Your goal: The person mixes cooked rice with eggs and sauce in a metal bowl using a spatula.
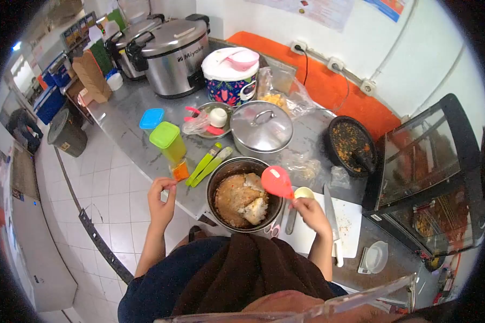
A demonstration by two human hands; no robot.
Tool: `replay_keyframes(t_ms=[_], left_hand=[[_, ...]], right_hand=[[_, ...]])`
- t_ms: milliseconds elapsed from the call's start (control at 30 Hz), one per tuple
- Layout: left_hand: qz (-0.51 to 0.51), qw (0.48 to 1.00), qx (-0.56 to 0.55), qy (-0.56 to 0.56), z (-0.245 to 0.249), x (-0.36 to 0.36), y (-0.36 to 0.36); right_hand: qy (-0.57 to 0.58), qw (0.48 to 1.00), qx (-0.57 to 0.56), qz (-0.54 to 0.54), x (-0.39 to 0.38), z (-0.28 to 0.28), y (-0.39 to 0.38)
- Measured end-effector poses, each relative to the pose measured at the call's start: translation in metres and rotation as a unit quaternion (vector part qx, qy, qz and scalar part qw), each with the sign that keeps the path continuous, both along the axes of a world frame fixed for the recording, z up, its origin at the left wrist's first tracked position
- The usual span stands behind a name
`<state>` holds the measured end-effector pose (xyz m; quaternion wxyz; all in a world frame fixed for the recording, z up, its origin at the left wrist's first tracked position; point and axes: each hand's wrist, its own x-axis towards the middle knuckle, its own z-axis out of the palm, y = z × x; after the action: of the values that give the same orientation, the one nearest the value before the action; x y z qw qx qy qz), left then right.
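Observation:
My right hand (pixel 311 214) is closed round the handle of a red rice paddle (pixel 276 181), whose blade is over the right rim of a metal pot. Inside that pot (pixel 212 212) lie brown food and clumps of white rice (pixel 253 209). My left hand (pixel 161 192) is raised left of the pot, thumb and fingertips together near a small orange packet (pixel 180 171); whether it holds anything is too small to tell. Green-handled tongs (pixel 206 164) lie between my left hand and the pot.
Behind the pot stands a lidded pot (pixel 261 126), with a stone mortar (pixel 350 145) to its right. A knife (pixel 331 215) lies on a white cutting board (pixel 348 226). Green container (pixel 168 141), rice cookers (pixel 175 59) and a glass-fronted cabinet (pixel 425 172) stand around.

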<state>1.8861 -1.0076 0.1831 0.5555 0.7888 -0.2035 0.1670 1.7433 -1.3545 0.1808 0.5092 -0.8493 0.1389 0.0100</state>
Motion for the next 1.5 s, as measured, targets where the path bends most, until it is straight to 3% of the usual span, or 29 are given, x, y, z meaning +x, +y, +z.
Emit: replay_keyframes(t_ms=[33, 67, 133, 200, 267, 300, 367, 433, 500, 567, 667, 700, 767, 800, 900, 1000, 1067, 1167, 1200, 1233, 1267, 1300, 1333, 1367, 1433, 1467, 1500], left_hand=[[0.0, 1.0, 0.003, 0.004, -0.007, 0.009, 0.005], [0.024, 0.999, -0.03, 0.036, -0.013, 0.02, 0.009], [0.042, 0.995, -0.064, 0.071, -0.011, 0.048, 0.013], [-0.005, 0.998, 0.016, -0.062, 0.012, 0.09, 0.01], [-0.089, 0.989, 0.031, -0.117, 0.039, 0.133, 0.006], [-0.1, 0.987, 0.032, -0.118, 0.052, 0.155, 0.005], [-0.206, 0.955, 0.135, -0.166, 0.074, 0.198, 0.004], [-0.268, 0.937, 0.143, -0.173, 0.082, 0.243, 0.001], [-0.326, 0.918, 0.145, -0.172, 0.079, 0.278, 0.0], [-0.348, 0.912, 0.166, -0.143, 0.069, 0.307, -0.003], [-0.383, 0.898, 0.153, -0.152, 0.064, 0.337, -0.014], [-0.399, 0.893, 0.131, -0.161, 0.061, 0.347, -0.02], [-0.425, 0.874, 0.161, -0.17, 0.052, 0.372, -0.035], [-0.413, 0.878, 0.171, -0.17, 0.047, 0.383, -0.045], [-0.4, 0.881, 0.202, -0.151, 0.017, 0.425, -0.084], [-0.33, 0.914, 0.184, -0.15, 0.007, 0.462, -0.126], [-0.318, 0.922, 0.214, -0.043, 0.015, 0.481, -0.153], [-0.362, 0.919, 0.156, 0.014, -0.015, 0.523, -0.198], [-0.431, 0.894, 0.08, 0.095, -0.019, 0.53, -0.202], [-0.44, 0.889, 0.098, 0.08, -0.019, 0.534, -0.204], [-0.415, 0.896, 0.157, 0.03, -0.004, 0.526, -0.197], [-0.385, 0.898, 0.214, -0.022, 0.01, 0.518, -0.189], [-0.385, 0.899, 0.21, -0.021, 0.007, 0.517, -0.19], [-0.375, 0.908, 0.183, -0.029, 0.005, 0.517, -0.191], [-0.364, 0.918, 0.155, -0.035, 0.012, 0.517, -0.195], [-0.332, 0.932, 0.141, -0.049, 0.019, 0.521, -0.201], [-0.299, 0.943, 0.129, -0.062, 0.032, 0.521, -0.204]], right_hand=[[-0.003, 0.999, -0.035, 0.014, 0.003, 0.001, 0.018], [0.073, 0.995, -0.066, 0.024, 0.01, 0.01, 0.035], [0.087, 0.966, -0.222, 0.096, 0.026, 0.007, 0.058], [0.124, 0.948, -0.267, 0.118, 0.041, 0.0, 0.072], [0.097, 0.878, -0.438, 0.168, 0.054, -0.012, 0.077], [0.095, 0.866, -0.463, 0.163, 0.071, 0.007, 0.085], [0.039, 0.887, -0.449, 0.099, 0.112, 0.026, 0.092], [0.019, 0.928, -0.37, 0.049, 0.176, 0.068, 0.112], [-0.075, 0.948, -0.309, 0.016, 0.248, 0.06, 0.107], [-0.114, 0.965, -0.22, -0.087, 0.332, 0.03, 0.086], [-0.172, 0.944, -0.084, -0.268, 0.426, 0.011, 0.07], [-0.175, 0.941, -0.083, -0.277, 0.444, 0.008, 0.062], [-0.19, 0.888, 0.205, -0.365, 0.476, 0.002, 0.046], [-0.185, 0.875, 0.231, -0.382, 0.49, -0.005, 0.036], [-0.17, 0.858, 0.262, -0.408, 0.493, -0.003, 0.029], [-0.286, 0.884, 0.05, -0.367, 0.476, -0.014, 0.044], [-0.313, 0.863, 0.018, -0.395, 0.46, -0.03, 0.047], [-0.378, 0.833, 0.091, -0.393, 0.414, -0.01, 0.074], [-0.396, 0.809, 0.197, -0.388, 0.399, 0.002, 0.082], [-0.41, 0.774, 0.3, -0.378, 0.385, 0.013, 0.09], [-0.407, 0.775, 0.296, -0.383, 0.373, 0.023, 0.096], [-0.337, 0.808, 0.267, -0.403, 0.364, 0.034, 0.101], [-0.266, 0.836, 0.236, -0.418, 0.361, 0.039, 0.102], [-0.266, 0.838, 0.232, -0.416, 0.361, 0.04, 0.101], [-0.05, 0.957, 0.07, -0.276, 0.363, 0.041, 0.098], [-0.049, 0.958, 0.07, -0.275, 0.369, 0.041, 0.098], [-0.074, 0.966, -0.021, -0.245, 0.378, 0.042, 0.099]])
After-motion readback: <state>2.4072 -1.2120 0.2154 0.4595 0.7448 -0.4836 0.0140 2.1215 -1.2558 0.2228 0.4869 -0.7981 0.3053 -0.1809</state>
